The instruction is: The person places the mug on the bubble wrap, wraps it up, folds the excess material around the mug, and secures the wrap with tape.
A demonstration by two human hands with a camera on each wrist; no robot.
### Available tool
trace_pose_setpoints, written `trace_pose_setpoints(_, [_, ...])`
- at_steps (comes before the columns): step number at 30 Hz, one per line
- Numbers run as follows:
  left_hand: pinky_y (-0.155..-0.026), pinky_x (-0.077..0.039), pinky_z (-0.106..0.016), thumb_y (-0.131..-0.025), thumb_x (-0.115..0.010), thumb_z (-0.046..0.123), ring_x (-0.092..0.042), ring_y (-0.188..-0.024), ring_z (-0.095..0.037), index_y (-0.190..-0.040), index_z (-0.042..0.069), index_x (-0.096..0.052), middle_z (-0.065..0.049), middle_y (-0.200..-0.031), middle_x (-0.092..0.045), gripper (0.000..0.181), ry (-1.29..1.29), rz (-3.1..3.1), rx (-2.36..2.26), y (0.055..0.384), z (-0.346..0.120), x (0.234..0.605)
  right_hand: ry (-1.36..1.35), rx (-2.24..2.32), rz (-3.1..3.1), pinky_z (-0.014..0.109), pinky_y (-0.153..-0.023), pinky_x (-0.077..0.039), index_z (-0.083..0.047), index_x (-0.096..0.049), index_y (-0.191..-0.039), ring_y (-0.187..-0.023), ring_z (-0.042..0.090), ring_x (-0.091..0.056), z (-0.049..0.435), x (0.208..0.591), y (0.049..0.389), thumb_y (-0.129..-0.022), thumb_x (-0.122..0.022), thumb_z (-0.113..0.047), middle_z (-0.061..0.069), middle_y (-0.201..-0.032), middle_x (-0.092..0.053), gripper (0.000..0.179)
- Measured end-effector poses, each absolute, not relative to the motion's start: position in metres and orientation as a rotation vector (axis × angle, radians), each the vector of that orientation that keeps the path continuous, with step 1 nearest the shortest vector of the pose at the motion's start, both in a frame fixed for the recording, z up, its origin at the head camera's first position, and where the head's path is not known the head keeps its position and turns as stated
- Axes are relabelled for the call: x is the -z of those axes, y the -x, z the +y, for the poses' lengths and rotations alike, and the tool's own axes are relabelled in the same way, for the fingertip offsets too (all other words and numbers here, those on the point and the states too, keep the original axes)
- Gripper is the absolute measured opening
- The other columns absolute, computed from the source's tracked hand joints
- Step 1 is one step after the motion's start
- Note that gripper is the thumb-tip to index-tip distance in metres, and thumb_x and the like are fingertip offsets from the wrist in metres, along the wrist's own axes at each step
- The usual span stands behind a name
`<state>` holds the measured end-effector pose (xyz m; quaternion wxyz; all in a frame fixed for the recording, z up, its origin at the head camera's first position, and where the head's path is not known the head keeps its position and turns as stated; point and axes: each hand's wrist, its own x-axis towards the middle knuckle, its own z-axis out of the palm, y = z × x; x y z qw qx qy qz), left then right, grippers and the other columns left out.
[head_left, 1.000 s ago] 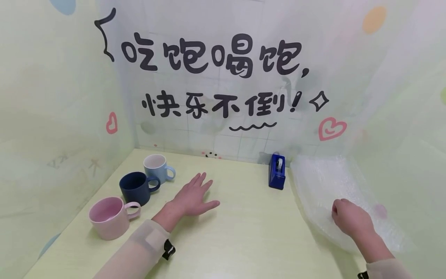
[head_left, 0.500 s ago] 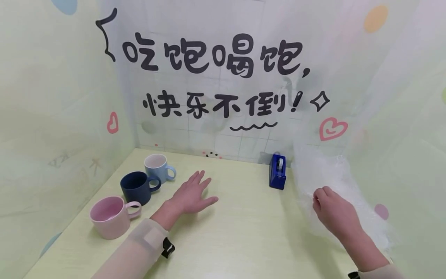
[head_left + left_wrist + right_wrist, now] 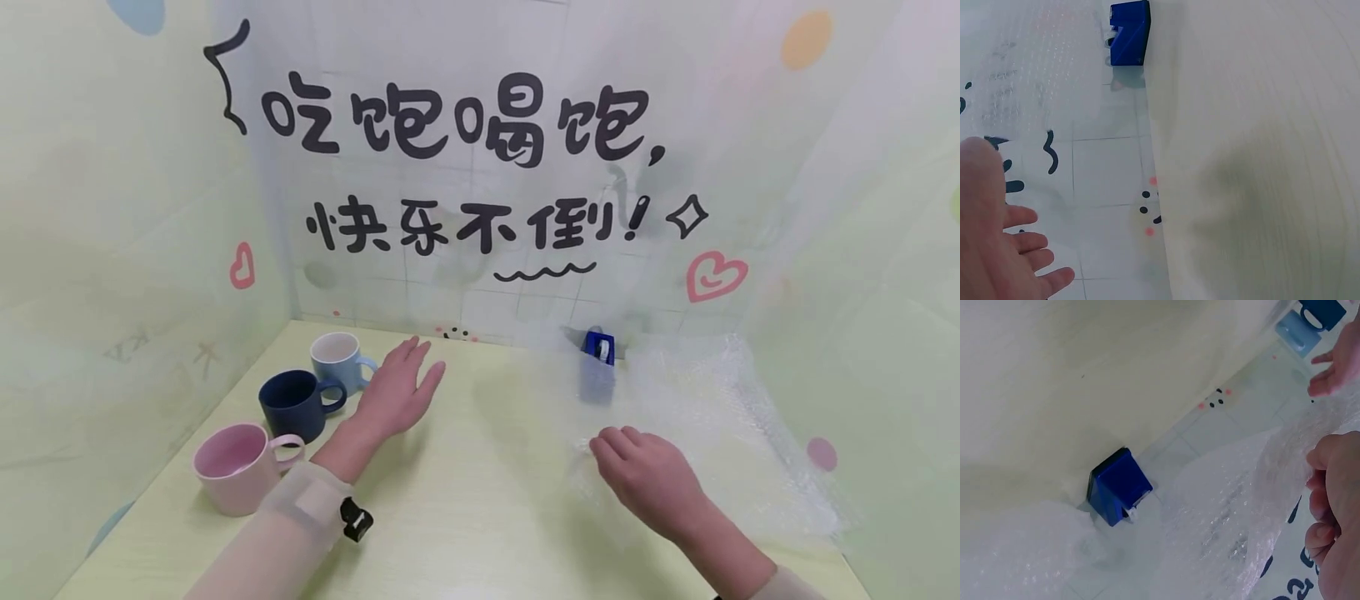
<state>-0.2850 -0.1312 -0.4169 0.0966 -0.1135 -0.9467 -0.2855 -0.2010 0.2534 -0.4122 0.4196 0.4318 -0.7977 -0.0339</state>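
Observation:
My right hand pinches an edge of the clear bubble wrap, its fingers curled. In the right wrist view the bubble wrap hangs from those fingers. Part of the sheet lies in front of the blue tape dispenser, whose lower half shows only through the film. My left hand is held over the table with its fingers spread, holding nothing. It is nearest to the light blue mug, overlapping the handle in the head view. Beside that mug stand a navy mug and a pink mug.
The pale wooden table runs back to a printed wall sheet with black lettering. Similar sheets enclose the left and right sides. The three mugs form a row along the left edge, handles toward the middle.
My right hand has moved left, drawing the bubble wrap's edge across the table and in front of the tape dispenser. My left hand has shifted slightly forward toward the light blue mug.

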Motion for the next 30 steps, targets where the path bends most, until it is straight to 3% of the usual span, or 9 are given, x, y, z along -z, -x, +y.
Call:
trace_pose_setpoints(5, [-0.134, -0.03, -0.063, -0.119, -0.031, 0.04, -0.036, -0.162, -0.046, -0.163, -0.002, -0.045, -0.027, -0.171, -0.041, 0.062, 0.338, -2.585, 1.083, 0.288, -0.137, 0.408, -1.254, 0.16, -2.034, 0.022, -0.057, -0.048, -0.013, -0.07, -0.097, -0.073, 0.011, -0.054, 0.244, 0.424, 0.2, -0.117, -0.031, -0.011, -0.006, -0.091, -0.066, 0.044])
trace_pose_setpoints(9, [-0.131, -0.034, -0.065, -0.118, -0.042, 0.037, -0.043, -0.157, -0.047, -0.157, 0.0, -0.055, -0.026, -0.166, -0.049, 0.055, 0.494, -2.679, 1.055, 0.287, -0.14, 0.405, -1.395, 0.203, -2.081, 0.021, -0.064, -0.044, -0.018, -0.066, -0.097, -0.076, 0.009, -0.048, 0.243, 0.434, 0.203, -0.1, -0.06, -0.01, -0.011, -0.091, -0.062, 0.011])
trace_pose_setpoints(11, [-0.131, -0.033, -0.066, -0.114, -0.053, 0.039, -0.041, -0.159, -0.048, -0.158, 0.003, -0.056, -0.025, -0.169, -0.047, 0.056, 0.626, -2.838, 0.946, 0.286, -0.142, 0.408, -1.436, 0.195, -2.101, 0.021, -0.066, -0.043, -0.021, -0.066, -0.095, -0.078, 0.009, -0.048, 0.243, 0.44, 0.206, -0.091, -0.074, -0.012, -0.013, -0.091, -0.062, 0.013])
trace_pose_setpoints(14, [-0.132, -0.029, -0.068, -0.104, -0.072, 0.042, -0.031, -0.164, -0.049, -0.162, 0.007, -0.052, -0.025, -0.176, -0.036, 0.07, 0.814, -3.069, 0.81, 0.284, -0.145, 0.421, -1.475, 0.126, -2.136, 0.021, -0.07, -0.042, -0.025, -0.067, -0.093, -0.082, 0.008, -0.054, 0.244, 0.448, 0.211, -0.086, -0.087, -0.015, -0.015, -0.092, -0.066, 0.023])
trace_pose_setpoints(17, [-0.133, -0.026, -0.069, -0.092, -0.087, 0.045, -0.024, -0.167, -0.049, -0.167, 0.01, -0.046, -0.024, -0.179, -0.028, 0.092, 0.835, -3.251, 0.759, 0.281, -0.149, 0.435, -1.481, 0.05, -2.197, 0.026, -0.076, -0.05, -0.027, -0.07, -0.093, -0.092, 0.011, -0.063, 0.245, 0.454, 0.216, -0.085, -0.091, -0.018, -0.012, -0.101, -0.071, 0.025])
trace_pose_setpoints(22, [-0.133, -0.023, -0.071, -0.08, -0.097, 0.05, -0.026, -0.166, -0.049, -0.168, 0.009, -0.043, -0.027, -0.178, -0.029, 0.111, 0.731, -3.382, 0.663, 0.279, -0.153, 0.446, -1.282, -0.1, -2.593, 0.049, -0.099, -0.06, -0.025, -0.071, -0.1, -0.124, 0.033, -0.069, 0.25, 0.454, 0.224, -0.092, -0.088, -0.03, 0.012, -0.138, -0.07, 0.02])
trace_pose_setpoints(25, [-0.134, -0.014, -0.074, -0.074, -0.099, 0.057, -0.022, -0.167, -0.049, -0.17, 0.008, -0.038, -0.028, -0.179, -0.025, 0.123, 0.722, -3.41, 0.598, 0.278, -0.152, 0.448, -1.059, -0.27, -2.919, 0.068, -0.116, -0.049, -0.018, -0.069, -0.113, -0.146, 0.054, -0.053, 0.255, 0.451, 0.232, -0.095, -0.085, -0.047, 0.029, -0.16, -0.053, 0.038])
trace_pose_setpoints(27, [-0.135, -0.01, -0.074, -0.071, -0.1, 0.06, -0.019, -0.169, -0.049, -0.172, 0.009, -0.033, -0.028, -0.18, -0.021, 0.132, 0.728, -3.424, 0.562, 0.277, -0.15, 0.448, -0.938, -0.374, -3.08, 0.075, -0.123, -0.037, -0.009, -0.064, -0.134, -0.155, 0.063, -0.038, 0.258, 0.449, 0.24, -0.093, -0.084, -0.056, 0.035, -0.169, -0.04, 0.065])
trace_pose_setpoints(30, [-0.135, -0.008, -0.075, -0.068, -0.101, 0.061, -0.014, -0.169, -0.051, -0.174, 0.01, -0.028, -0.029, -0.181, -0.016, 0.139, 0.722, -3.443, 0.537, 0.275, -0.148, 0.449, -0.857, -0.431, -3.223, 0.079, -0.127, -0.026, 0.0, -0.046, -0.16, -0.16, 0.066, -0.023, 0.26, 0.45, 0.25, -0.088, -0.086, -0.061, 0.039, -0.173, -0.026, 0.103])
